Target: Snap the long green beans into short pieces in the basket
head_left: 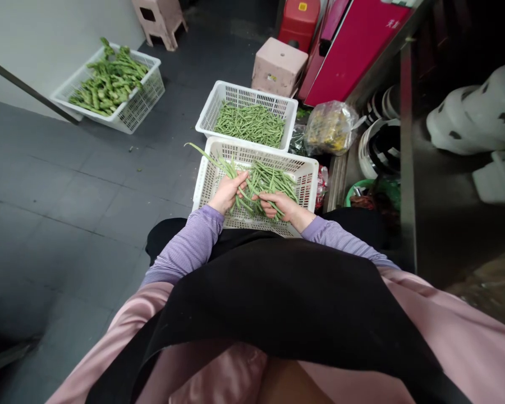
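Over the near white plastic basket (198,191), my left hand (228,191) is closed round a few long green beans (212,159) whose ends stick out to the upper left. My right hand (280,205), just beside it, has its fingers curled on green beans too, some poking out below the fingers. More long green beans (273,178) lie in the right part of this basket, behind my right hand. A second white basket (292,115) stands directly beyond and holds a heap of shorter bean pieces (248,124).
At the far left a white basket (145,104) holds thick green stems (109,81). Pink stools (278,64) and a red stool (298,22) stand at the back. On the right are a filled plastic bag (331,128), stacked buckets (366,151), a green basin (353,191) and a metal rack post (407,157).
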Tool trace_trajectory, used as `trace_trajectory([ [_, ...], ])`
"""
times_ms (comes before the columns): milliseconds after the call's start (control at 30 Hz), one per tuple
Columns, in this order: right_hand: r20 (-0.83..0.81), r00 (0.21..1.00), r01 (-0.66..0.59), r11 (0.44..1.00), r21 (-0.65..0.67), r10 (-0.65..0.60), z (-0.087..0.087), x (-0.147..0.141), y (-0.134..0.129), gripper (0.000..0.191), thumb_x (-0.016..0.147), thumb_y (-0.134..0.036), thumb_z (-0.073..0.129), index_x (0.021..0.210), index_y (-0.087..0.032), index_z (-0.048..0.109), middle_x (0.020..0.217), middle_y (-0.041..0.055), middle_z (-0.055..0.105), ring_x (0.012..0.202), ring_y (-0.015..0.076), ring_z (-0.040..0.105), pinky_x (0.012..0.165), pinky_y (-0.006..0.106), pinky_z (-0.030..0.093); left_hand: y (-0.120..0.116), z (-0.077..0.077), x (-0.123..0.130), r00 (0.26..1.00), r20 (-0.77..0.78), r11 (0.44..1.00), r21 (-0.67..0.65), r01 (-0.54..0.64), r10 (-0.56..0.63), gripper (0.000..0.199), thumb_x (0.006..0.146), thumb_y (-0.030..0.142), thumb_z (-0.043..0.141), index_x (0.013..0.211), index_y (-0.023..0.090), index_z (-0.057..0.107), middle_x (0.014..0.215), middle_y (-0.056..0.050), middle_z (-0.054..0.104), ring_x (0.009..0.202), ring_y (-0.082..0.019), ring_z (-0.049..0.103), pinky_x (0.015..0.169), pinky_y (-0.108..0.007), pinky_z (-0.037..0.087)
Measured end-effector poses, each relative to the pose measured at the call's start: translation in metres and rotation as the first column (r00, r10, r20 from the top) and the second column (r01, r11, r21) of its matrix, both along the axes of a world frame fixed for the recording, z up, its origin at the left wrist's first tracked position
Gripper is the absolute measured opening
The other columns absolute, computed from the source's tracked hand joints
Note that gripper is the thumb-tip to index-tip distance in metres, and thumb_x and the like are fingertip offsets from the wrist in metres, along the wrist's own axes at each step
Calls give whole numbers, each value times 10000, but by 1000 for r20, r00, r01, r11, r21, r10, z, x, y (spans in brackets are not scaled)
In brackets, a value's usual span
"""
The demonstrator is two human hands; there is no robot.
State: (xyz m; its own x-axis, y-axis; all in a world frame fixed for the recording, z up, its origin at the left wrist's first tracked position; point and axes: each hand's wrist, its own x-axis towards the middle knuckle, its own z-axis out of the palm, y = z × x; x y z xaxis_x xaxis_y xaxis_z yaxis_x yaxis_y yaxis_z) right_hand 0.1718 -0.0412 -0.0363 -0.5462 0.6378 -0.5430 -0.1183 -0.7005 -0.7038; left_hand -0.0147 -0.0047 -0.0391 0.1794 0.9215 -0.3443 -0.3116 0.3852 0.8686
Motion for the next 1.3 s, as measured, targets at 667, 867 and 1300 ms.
trace_trajectory([
  [667,146,803,596,774,-214,-578,-7,11,12,292,1012,-228,461,737,-222,364,484,-87,327,354,68,273,350,170,281,-45,13,19,753,-609,725,633,272,250,241,887,361,601,710,198,590,667,-19,599,655,-151,565,659,-279,455],
  [867,111,962,270,922,-277,-248,7,1,5,250,1045,-298,427,834,-192,509,567,-17,537,444,124,488,423,231,429,-33,-1,22,838,-545,905,340,256,-33,286,881,367,605,663,191,549,571,-6,568,546,-145,537,589,-282,465],
  [1300,107,956,286,950,-122,-274,4,-7,1,333,854,-323,775,756,-194,484,540,-72,456,414,67,376,422,206,382,-1,-9,4,956,-259,970,-161,-181,135,332,909,380,622,664,178,525,433,68,377,355,-66,325,386,-214,291],
])
